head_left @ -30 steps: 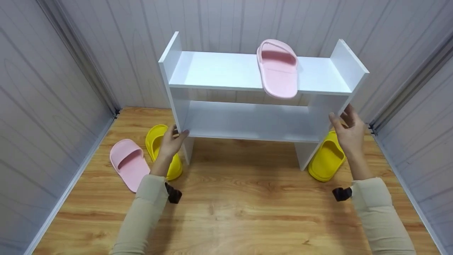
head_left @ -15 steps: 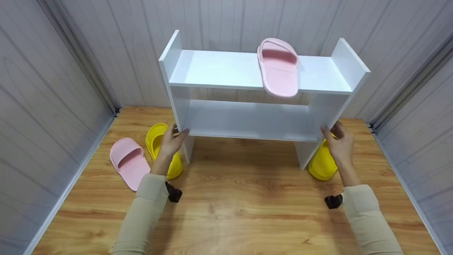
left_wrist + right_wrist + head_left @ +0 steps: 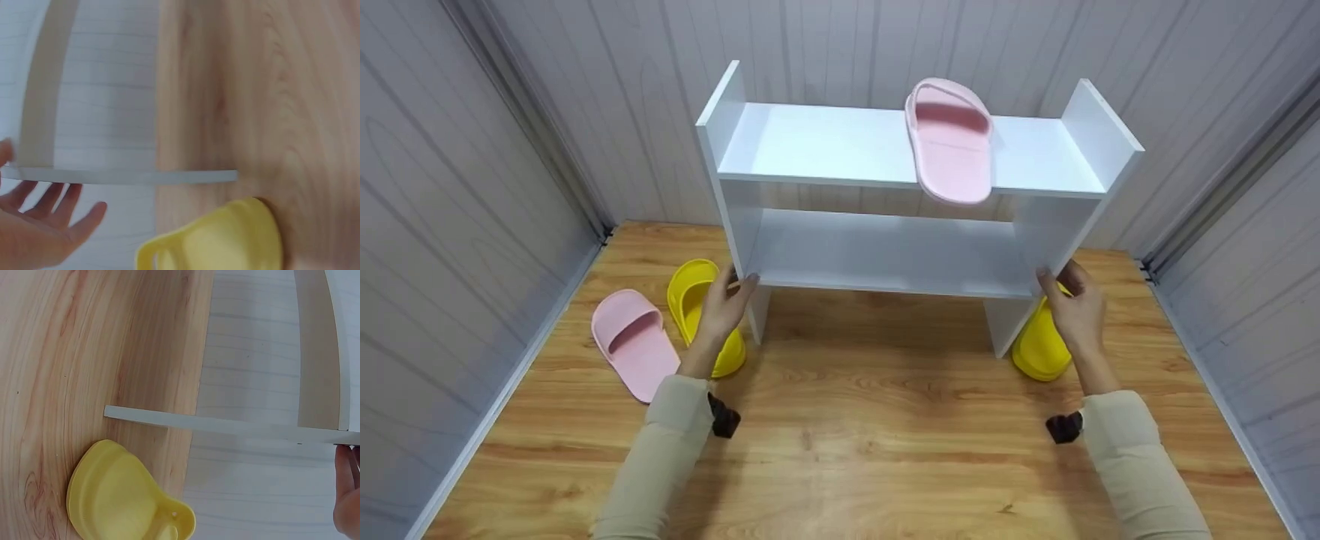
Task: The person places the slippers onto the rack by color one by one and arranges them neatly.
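Observation:
A white two-tier shelf (image 3: pixel 877 251) stands upright in the middle of the head view. My left hand (image 3: pixel 723 306) grips its left side panel near the lower board, thumb on the inner face and fingers (image 3: pixel 66 203) on the outer. On the opposite side my right hand (image 3: pixel 1078 315) holds the right panel at a similar height, thumb on the front. One pink slipper (image 3: pixel 955 154) rests on the top board, its heel end over the front edge. Beside the left panel a yellow clog (image 3: pixel 690 289) lies partly behind my left hand; another yellow clog (image 3: pixel 1041 349) sits by the right panel.
A second pink slipper (image 3: pixel 636 345) lies on the wood floor (image 3: pixel 840 450) at the left. Panelled walls (image 3: pixel 825 45) close in the back and both sides. Both clogs stand close to the shelf's feet.
My right hand has moved down and inward along the right panel, now covering part of the right clog. My left hand keeps its hold; the shelf stands nearly where it was.

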`<state>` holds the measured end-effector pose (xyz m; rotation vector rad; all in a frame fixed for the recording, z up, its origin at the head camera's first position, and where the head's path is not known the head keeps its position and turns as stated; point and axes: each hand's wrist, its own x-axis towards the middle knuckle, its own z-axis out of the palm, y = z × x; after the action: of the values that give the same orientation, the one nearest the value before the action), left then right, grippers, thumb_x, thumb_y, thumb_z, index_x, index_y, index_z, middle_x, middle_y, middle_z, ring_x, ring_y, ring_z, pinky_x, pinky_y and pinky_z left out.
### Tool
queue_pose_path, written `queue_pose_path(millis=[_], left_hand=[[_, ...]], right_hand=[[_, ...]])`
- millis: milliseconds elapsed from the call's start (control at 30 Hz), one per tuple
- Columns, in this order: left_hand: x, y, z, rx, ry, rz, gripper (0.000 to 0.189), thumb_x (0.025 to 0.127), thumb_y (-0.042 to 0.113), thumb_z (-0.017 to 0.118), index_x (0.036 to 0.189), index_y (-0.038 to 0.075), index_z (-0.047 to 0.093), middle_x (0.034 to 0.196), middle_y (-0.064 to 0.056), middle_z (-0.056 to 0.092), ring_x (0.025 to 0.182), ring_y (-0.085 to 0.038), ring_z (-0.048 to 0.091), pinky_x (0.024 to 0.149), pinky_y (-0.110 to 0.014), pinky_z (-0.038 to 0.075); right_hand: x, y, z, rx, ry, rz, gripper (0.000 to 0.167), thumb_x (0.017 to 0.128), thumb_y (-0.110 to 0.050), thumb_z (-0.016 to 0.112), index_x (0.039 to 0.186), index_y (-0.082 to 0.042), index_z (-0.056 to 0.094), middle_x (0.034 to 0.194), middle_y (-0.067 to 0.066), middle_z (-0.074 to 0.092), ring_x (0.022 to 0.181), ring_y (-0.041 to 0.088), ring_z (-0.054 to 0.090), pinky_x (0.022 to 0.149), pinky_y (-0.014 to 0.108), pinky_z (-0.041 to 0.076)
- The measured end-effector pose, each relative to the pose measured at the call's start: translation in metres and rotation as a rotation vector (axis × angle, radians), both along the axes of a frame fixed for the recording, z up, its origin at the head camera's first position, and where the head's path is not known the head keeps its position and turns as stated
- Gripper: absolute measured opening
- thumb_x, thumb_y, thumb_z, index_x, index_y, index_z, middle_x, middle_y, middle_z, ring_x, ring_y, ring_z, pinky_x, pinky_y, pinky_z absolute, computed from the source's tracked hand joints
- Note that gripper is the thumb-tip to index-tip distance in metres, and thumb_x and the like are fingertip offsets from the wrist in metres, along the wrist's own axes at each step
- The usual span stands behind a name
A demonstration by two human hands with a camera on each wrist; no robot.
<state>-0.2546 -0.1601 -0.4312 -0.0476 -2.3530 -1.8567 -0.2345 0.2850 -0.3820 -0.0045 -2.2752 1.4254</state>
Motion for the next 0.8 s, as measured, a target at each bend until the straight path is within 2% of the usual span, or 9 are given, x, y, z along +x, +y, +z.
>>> queue_pose_path(millis=[100, 167, 200, 267, 367, 433, 533, 667, 800], left_hand=[[0.006, -0.003, -0.01, 0.0, 0.026, 0.035, 0.052, 0.09, 0.027, 0.05, 0.132, 0.0, 0.036, 0.127, -0.017, 0.042, 0.115, -0.026, 0.039, 0.095, -0.036, 0.033], [0.01, -0.006, -0.016, -0.003, 0.045, 0.117, 0.05, 0.09, 0.031, 0.049, 0.129, 0.001, 0.041, 0.125, -0.015, 0.045, 0.114, -0.024, 0.04, 0.095, -0.034, 0.032], [0.012, -0.008, -0.02, 0.004, 0.066, 0.174, 0.048, 0.09, 0.031, 0.048, 0.127, 0.0, 0.044, 0.123, -0.015, 0.047, 0.113, -0.023, 0.041, 0.094, -0.034, 0.032], [0.015, -0.015, -0.028, -0.025, 0.113, 0.328, 0.042, 0.09, 0.028, 0.049, 0.122, 0.0, 0.048, 0.119, -0.014, 0.049, 0.112, -0.024, 0.041, 0.094, -0.035, 0.032], [0.017, -0.03, -0.039, -0.141, 0.133, 0.567, 0.038, 0.088, 0.022, 0.053, 0.12, 0.001, 0.049, 0.12, -0.016, 0.045, 0.114, -0.027, 0.036, 0.094, -0.04, 0.027], [0.019, -0.042, -0.046, -0.242, 0.064, 0.685, 0.044, 0.086, 0.022, 0.056, 0.124, 0.003, 0.045, 0.126, -0.016, 0.037, 0.118, -0.029, 0.029, 0.094, -0.045, 0.021], [0.024, -0.059, -0.053, -0.316, -0.106, 0.768, 0.059, 0.083, 0.028, 0.056, 0.133, 0.008, 0.032, 0.136, -0.015, 0.022, 0.124, -0.03, 0.016, 0.095, -0.049, 0.014], [0.03, -0.073, -0.063, -0.323, -0.306, 0.795, 0.081, 0.081, 0.04, 0.056, 0.14, 0.008, 0.011, 0.142, -0.019, 0.003, 0.128, -0.034, 0.002, 0.098, -0.053, 0.005], [0.036, -0.079, -0.072, -0.269, -0.467, 0.758, 0.097, 0.079, 0.05, 0.053, 0.139, 0.005, -0.009, 0.141, -0.024, -0.011, 0.128, -0.038, -0.008, 0.098, -0.054, -0.002]], right_hand=[[0.0, 0.0, 0.0, 0.003, -0.003, 0.011, 0.043, 0.087, -0.023, 0.055, 0.123, 0.0, 0.049, 0.118, 0.017, 0.052, 0.108, 0.026, 0.048, 0.086, 0.034, 0.042], [0.0, 0.001, 0.0, -0.002, -0.006, 0.015, 0.043, 0.087, -0.023, 0.055, 0.123, -0.001, 0.049, 0.118, 0.017, 0.052, 0.108, 0.026, 0.048, 0.085, 0.033, 0.042], [0.0, 0.001, -0.001, -0.005, -0.007, 0.017, 0.042, 0.087, -0.023, 0.055, 0.123, -0.001, 0.05, 0.118, 0.017, 0.053, 0.108, 0.026, 0.048, 0.085, 0.032, 0.042], [-0.007, 0.007, -0.009, -0.007, -0.003, 0.021, 0.043, 0.087, -0.026, 0.056, 0.123, -0.004, 0.051, 0.116, 0.014, 0.054, 0.108, 0.023, 0.048, 0.084, 0.031, 0.043], [-0.016, 0.016, -0.019, -0.01, 0.003, 0.028, 0.044, 0.086, -0.029, 0.056, 0.123, -0.007, 0.052, 0.116, 0.012, 0.054, 0.108, 0.022, 0.048, 0.083, 0.03, 0.044], [-0.021, 0.021, -0.026, 0.002, 0.009, 0.025, 0.045, 0.085, -0.032, 0.057, 0.123, -0.009, 0.052, 0.116, 0.01, 0.055, 0.108, 0.021, 0.049, 0.083, 0.032, 0.044], [-0.02, 0.021, -0.025, 0.007, 0.012, 0.019, 0.045, 0.085, -0.033, 0.057, 0.123, -0.008, 0.052, 0.116, 0.011, 0.055, 0.107, 0.022, 0.049, 0.084, 0.033, 0.043], [-0.02, 0.021, -0.025, 0.004, 0.017, 0.016, 0.046, 0.084, -0.033, 0.057, 0.122, -0.008, 0.053, 0.115, 0.01, 0.056, 0.106, 0.021, 0.05, 0.083, 0.032, 0.044], [-0.018, 0.019, -0.023, 0.007, 0.023, 0.024, 0.043, 0.085, -0.03, 0.058, 0.122, -0.008, 0.053, 0.115, 0.01, 0.056, 0.106, 0.021, 0.051, 0.083, 0.031, 0.044]])
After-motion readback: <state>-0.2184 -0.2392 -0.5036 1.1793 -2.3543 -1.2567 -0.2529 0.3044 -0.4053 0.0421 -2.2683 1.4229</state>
